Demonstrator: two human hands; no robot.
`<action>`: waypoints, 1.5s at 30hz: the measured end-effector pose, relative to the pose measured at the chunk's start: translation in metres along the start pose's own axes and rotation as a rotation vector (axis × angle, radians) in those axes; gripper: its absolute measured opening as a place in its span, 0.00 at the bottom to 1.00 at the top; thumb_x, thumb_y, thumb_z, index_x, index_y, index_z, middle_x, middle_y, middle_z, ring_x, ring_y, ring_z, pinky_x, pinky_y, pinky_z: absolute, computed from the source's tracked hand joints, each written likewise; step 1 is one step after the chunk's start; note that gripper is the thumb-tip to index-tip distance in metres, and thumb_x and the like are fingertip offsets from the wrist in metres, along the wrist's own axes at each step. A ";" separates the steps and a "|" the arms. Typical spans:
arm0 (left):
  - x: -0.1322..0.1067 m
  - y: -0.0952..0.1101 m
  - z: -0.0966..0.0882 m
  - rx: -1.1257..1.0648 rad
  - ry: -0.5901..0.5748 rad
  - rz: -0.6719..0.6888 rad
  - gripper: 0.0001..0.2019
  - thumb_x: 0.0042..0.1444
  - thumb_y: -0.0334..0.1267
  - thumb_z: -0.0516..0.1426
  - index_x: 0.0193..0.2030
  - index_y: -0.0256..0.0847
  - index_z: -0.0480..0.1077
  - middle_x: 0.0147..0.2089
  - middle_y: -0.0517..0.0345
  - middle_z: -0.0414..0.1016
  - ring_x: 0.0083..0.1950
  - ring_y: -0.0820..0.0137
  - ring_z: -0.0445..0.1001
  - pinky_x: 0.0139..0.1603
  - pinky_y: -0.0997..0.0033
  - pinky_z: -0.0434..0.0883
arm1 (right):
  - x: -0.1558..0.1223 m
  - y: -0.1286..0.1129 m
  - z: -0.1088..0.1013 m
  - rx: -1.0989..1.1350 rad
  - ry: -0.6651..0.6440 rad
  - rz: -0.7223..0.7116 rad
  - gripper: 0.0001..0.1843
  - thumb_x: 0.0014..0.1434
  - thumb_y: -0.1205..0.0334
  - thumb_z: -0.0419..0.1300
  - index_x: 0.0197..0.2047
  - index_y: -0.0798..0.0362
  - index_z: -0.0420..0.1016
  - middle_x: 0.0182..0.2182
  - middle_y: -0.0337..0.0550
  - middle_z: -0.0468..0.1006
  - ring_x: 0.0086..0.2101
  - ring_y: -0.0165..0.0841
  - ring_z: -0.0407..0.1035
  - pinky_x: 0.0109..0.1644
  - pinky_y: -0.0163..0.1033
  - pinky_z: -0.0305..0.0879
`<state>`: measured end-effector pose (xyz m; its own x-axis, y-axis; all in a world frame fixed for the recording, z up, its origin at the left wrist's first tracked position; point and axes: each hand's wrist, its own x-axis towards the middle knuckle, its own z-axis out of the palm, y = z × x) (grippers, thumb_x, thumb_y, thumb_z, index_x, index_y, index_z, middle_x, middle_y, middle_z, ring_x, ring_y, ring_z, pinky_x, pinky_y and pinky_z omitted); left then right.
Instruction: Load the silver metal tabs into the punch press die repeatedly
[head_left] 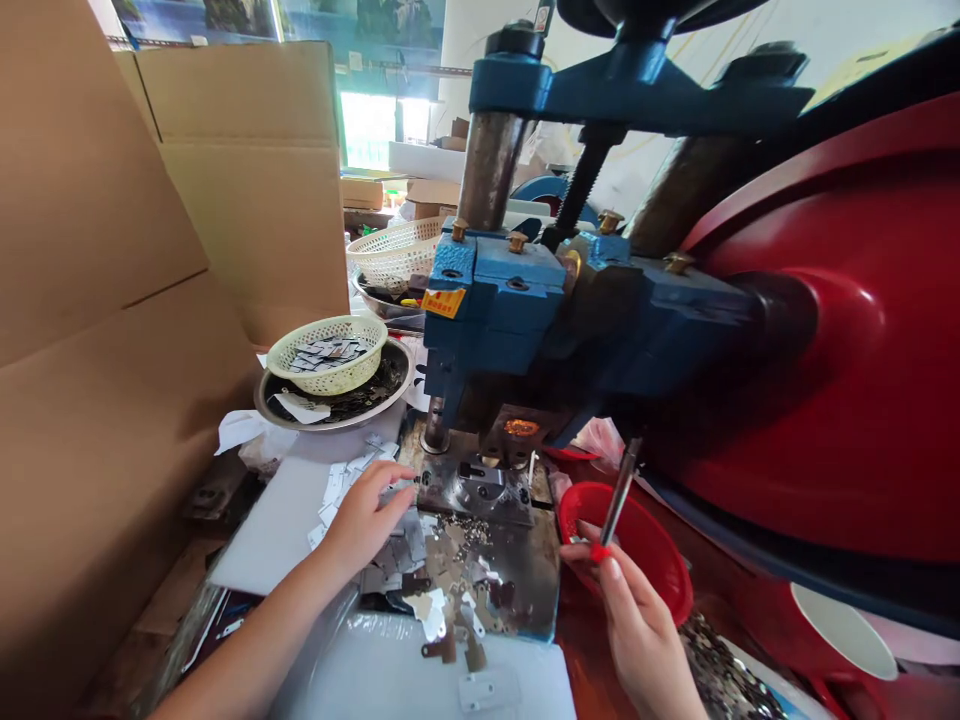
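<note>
Between the left hand (364,520) and the right hand (641,625) is the die (442,490) of a blue press (495,285), with one small plate (482,484) lying on it. The left hand is half open, thumb and forefinger apart, and nothing is seen between them; its fingertips are just beside the die's edge, but whether they touch it I cannot tell. The right hand has its fingers bent around the red end of the lever (619,495), the thumb lying on the near side.

Under and beyond the left hand many metal pieces (401,550) are spread. Farther beyond it, a basket (330,380) with more pieces sits in a pan (401,385). Behind the right hand is a red bowl (671,575), and above this hand a big red wheel (847,380).
</note>
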<state>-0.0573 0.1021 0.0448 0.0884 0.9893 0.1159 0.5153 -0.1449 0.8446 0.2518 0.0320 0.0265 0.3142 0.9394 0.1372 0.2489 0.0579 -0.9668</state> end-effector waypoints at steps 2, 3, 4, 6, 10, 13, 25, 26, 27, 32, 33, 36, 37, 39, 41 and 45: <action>-0.015 0.005 -0.006 0.044 -0.012 -0.003 0.10 0.58 0.39 0.51 0.43 0.44 0.71 0.47 0.55 0.71 0.51 0.64 0.68 0.53 0.62 0.65 | 0.003 0.004 0.001 -0.084 -0.013 -0.011 0.23 0.54 0.40 0.56 0.33 0.51 0.77 0.35 0.47 0.79 0.42 0.41 0.71 0.50 0.45 0.66; -0.023 0.009 -0.006 0.064 -0.035 -0.001 0.10 0.58 0.39 0.51 0.42 0.43 0.71 0.46 0.56 0.71 0.50 0.64 0.69 0.52 0.62 0.65 | 0.004 0.008 0.003 -0.078 -0.020 -0.002 0.24 0.54 0.39 0.55 0.33 0.51 0.77 0.36 0.47 0.79 0.43 0.41 0.71 0.50 0.44 0.65; -0.032 0.015 -0.004 0.082 -0.079 0.002 0.09 0.59 0.39 0.50 0.41 0.43 0.71 0.44 0.56 0.72 0.48 0.65 0.70 0.50 0.63 0.66 | 0.005 0.012 0.005 -0.040 -0.013 0.016 0.25 0.55 0.38 0.52 0.34 0.52 0.77 0.35 0.47 0.79 0.42 0.41 0.71 0.49 0.45 0.66; -0.050 0.027 0.006 0.104 -0.241 0.053 0.09 0.59 0.38 0.50 0.38 0.43 0.71 0.40 0.57 0.72 0.44 0.66 0.70 0.46 0.65 0.67 | 0.006 0.018 0.011 0.086 -0.002 0.087 0.30 0.57 0.35 0.46 0.39 0.52 0.76 0.33 0.48 0.79 0.37 0.41 0.73 0.42 0.45 0.69; -0.076 0.043 0.040 0.205 -0.488 0.200 0.06 0.54 0.39 0.58 0.39 0.45 0.72 0.43 0.58 0.71 0.46 0.64 0.67 0.48 0.63 0.65 | 0.024 0.015 0.036 0.045 -0.012 0.149 0.28 0.52 0.38 0.54 0.43 0.53 0.74 0.30 0.46 0.79 0.32 0.40 0.73 0.37 0.43 0.69; -0.084 0.043 0.061 0.321 -0.576 0.250 0.19 0.43 0.47 0.65 0.42 0.42 0.72 0.47 0.53 0.69 0.49 0.57 0.65 0.51 0.55 0.63 | 0.051 0.003 0.065 -0.150 -0.074 0.042 0.24 0.50 0.41 0.56 0.41 0.51 0.75 0.35 0.46 0.79 0.36 0.40 0.73 0.40 0.42 0.68; -0.090 0.037 0.063 0.188 -0.536 0.193 0.04 0.49 0.31 0.60 0.33 0.42 0.71 0.43 0.58 0.71 0.47 0.65 0.66 0.49 0.65 0.63 | 0.046 0.001 0.003 -0.450 0.221 0.047 0.22 0.53 0.43 0.52 0.37 0.53 0.72 0.30 0.46 0.76 0.32 0.39 0.68 0.34 0.40 0.60; -0.090 0.037 0.062 0.158 -0.545 0.186 0.03 0.50 0.31 0.58 0.33 0.42 0.71 0.41 0.57 0.72 0.45 0.65 0.67 0.47 0.65 0.63 | 0.037 0.004 -0.005 -0.536 0.287 0.036 0.21 0.53 0.44 0.54 0.39 0.53 0.72 0.32 0.46 0.76 0.33 0.40 0.68 0.35 0.41 0.60; -0.089 0.036 0.060 0.119 -0.546 0.160 0.03 0.51 0.32 0.57 0.33 0.42 0.71 0.38 0.58 0.73 0.42 0.66 0.68 0.45 0.66 0.64 | 0.027 0.007 -0.009 -0.575 0.275 0.000 0.21 0.53 0.45 0.54 0.41 0.53 0.72 0.32 0.47 0.76 0.33 0.40 0.68 0.37 0.42 0.61; -0.081 0.025 0.057 -0.256 -0.347 -0.203 0.10 0.54 0.39 0.55 0.42 0.43 0.71 0.39 0.57 0.76 0.38 0.67 0.72 0.40 0.67 0.68 | 0.001 0.016 0.034 -0.578 -0.293 -0.281 0.13 0.59 0.53 0.53 0.36 0.47 0.77 0.33 0.45 0.76 0.36 0.39 0.68 0.43 0.45 0.63; -0.078 0.022 0.056 -0.343 -0.311 -0.275 0.12 0.54 0.40 0.54 0.45 0.42 0.71 0.41 0.55 0.75 0.39 0.66 0.73 0.40 0.67 0.69 | 0.000 0.016 0.045 -0.606 -0.363 -0.313 0.12 0.59 0.55 0.53 0.36 0.46 0.78 0.33 0.44 0.76 0.37 0.39 0.68 0.44 0.45 0.63; -0.071 0.018 0.054 -0.515 -0.270 -0.400 0.18 0.52 0.38 0.55 0.51 0.40 0.68 0.46 0.52 0.75 0.39 0.66 0.74 0.40 0.67 0.70 | 0.003 0.013 0.064 -0.719 -0.451 -0.354 0.11 0.59 0.58 0.53 0.35 0.44 0.79 0.32 0.43 0.75 0.36 0.39 0.66 0.43 0.45 0.62; -0.069 0.018 0.053 -0.542 -0.273 -0.415 0.20 0.50 0.37 0.55 0.52 0.39 0.68 0.47 0.51 0.74 0.40 0.66 0.74 0.40 0.67 0.70 | 0.005 0.012 0.065 -0.741 -0.466 -0.361 0.11 0.59 0.59 0.54 0.34 0.44 0.79 0.32 0.43 0.75 0.36 0.39 0.66 0.42 0.45 0.62; -0.065 0.021 0.050 -0.581 -0.281 -0.436 0.23 0.48 0.34 0.56 0.53 0.38 0.67 0.47 0.51 0.75 0.41 0.66 0.74 0.41 0.67 0.70 | 0.009 0.010 0.065 -0.717 -0.475 -0.377 0.11 0.59 0.60 0.53 0.34 0.46 0.78 0.33 0.43 0.75 0.36 0.39 0.66 0.43 0.45 0.62; -0.061 0.026 0.049 -0.602 -0.279 -0.445 0.24 0.47 0.32 0.56 0.54 0.39 0.68 0.46 0.53 0.76 0.43 0.66 0.74 0.43 0.67 0.70 | 0.016 0.006 0.065 -0.624 -0.425 -0.375 0.12 0.61 0.59 0.51 0.34 0.48 0.76 0.33 0.43 0.75 0.37 0.38 0.67 0.44 0.45 0.62; -0.057 0.030 0.046 -0.619 -0.258 -0.461 0.23 0.48 0.31 0.56 0.53 0.40 0.68 0.42 0.56 0.77 0.41 0.68 0.74 0.40 0.69 0.70 | 0.041 -0.008 0.080 -0.439 -0.241 -0.338 0.14 0.61 0.56 0.49 0.35 0.50 0.74 0.33 0.44 0.74 0.38 0.37 0.68 0.45 0.43 0.62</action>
<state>-0.0074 0.0404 0.0392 0.2144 0.9020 -0.3747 -0.0103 0.3856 0.9226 0.1889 0.0969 0.0221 -0.0521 0.9462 0.3193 0.6695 0.2703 -0.6919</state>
